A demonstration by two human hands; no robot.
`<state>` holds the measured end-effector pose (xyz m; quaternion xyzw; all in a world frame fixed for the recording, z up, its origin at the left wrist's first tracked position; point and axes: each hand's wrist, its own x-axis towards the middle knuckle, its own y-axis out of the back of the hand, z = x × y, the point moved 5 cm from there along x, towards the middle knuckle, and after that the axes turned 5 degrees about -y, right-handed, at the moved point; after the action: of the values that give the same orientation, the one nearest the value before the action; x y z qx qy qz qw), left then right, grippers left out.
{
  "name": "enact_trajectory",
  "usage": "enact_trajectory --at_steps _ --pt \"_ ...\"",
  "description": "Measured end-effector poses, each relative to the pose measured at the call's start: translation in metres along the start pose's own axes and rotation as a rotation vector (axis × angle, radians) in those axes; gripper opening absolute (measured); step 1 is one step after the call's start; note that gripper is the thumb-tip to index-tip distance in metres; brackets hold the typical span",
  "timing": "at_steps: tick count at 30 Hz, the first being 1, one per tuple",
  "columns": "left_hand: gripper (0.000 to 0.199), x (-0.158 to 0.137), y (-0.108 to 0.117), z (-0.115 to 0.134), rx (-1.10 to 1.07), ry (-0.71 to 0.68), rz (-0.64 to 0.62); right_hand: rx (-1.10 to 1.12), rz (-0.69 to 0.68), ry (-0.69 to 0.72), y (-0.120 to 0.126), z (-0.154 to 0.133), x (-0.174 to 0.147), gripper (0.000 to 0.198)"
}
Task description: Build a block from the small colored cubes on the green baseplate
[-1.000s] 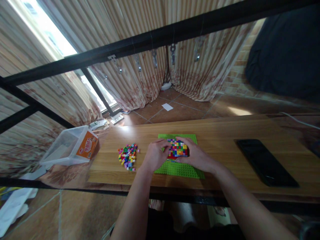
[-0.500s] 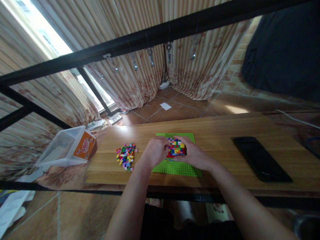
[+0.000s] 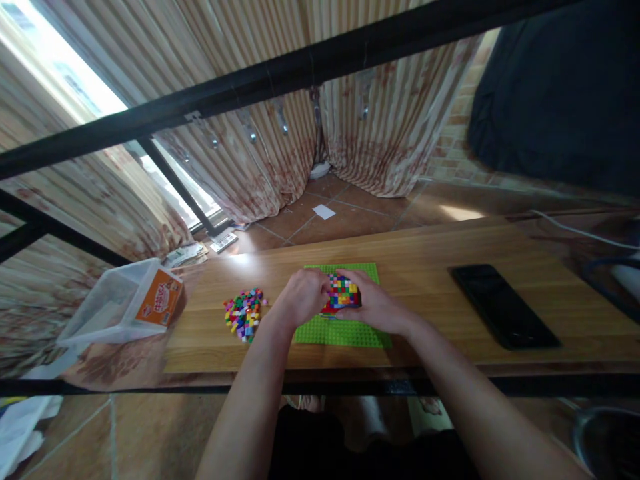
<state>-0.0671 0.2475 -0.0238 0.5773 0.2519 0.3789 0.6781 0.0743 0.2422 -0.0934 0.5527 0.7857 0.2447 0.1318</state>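
Observation:
A block of many-coloured toy bricks (image 3: 343,291) is on or just over the green studded baseplate (image 3: 345,335); I cannot tell whether it touches. My right hand (image 3: 373,303) wraps round its right side, with fingers at the far edge and the thumb at the near edge. Against the left side of the block, my left hand (image 3: 306,293) has its fingers curled in a pinch. Whatever lies between those fingertips is hidden. To the left of my left forearm is a pile of small loose bricks (image 3: 245,312) in mixed colours.
A black phone-like slab (image 3: 503,305) lies on the right of the wooden table (image 3: 420,253). Beyond the left end stands a clear plastic box (image 3: 120,300) with an orange label. A dark metal bar (image 3: 240,90) crosses above the table's far side.
The whole view has shifted slightly, so the table things appear further left. Both hands stay at the brick block, which looks a little more tilted between them.

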Motion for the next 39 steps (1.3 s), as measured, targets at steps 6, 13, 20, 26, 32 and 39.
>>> enact_trajectory --at_steps 6,13,20,26,32,39 --pt "0.018 -0.001 -0.001 -0.001 -0.015 0.012 0.045 0.020 0.022 0.056 0.001 0.000 0.000 0.086" --pt "0.018 -0.010 -0.008 -0.014 -0.161 0.064 0.168 0.008 0.016 0.000 0.001 -0.002 0.000 0.087" --pt "0.013 -0.016 -0.004 -0.018 -0.240 0.073 0.241 0.025 0.024 0.021 0.002 -0.003 0.000 0.086" --pt "0.012 -0.019 0.000 -0.021 -0.291 0.096 0.280 0.017 0.019 -0.001 0.002 -0.006 -0.001 0.086" --pt "0.018 -0.022 0.000 -0.015 -0.278 0.044 0.259 0.019 0.024 0.003 0.002 -0.006 -0.001 0.086" --pt "0.017 -0.019 -0.003 -0.010 -0.195 0.019 0.238 0.008 0.003 -0.015 0.002 -0.006 -0.001 0.086"
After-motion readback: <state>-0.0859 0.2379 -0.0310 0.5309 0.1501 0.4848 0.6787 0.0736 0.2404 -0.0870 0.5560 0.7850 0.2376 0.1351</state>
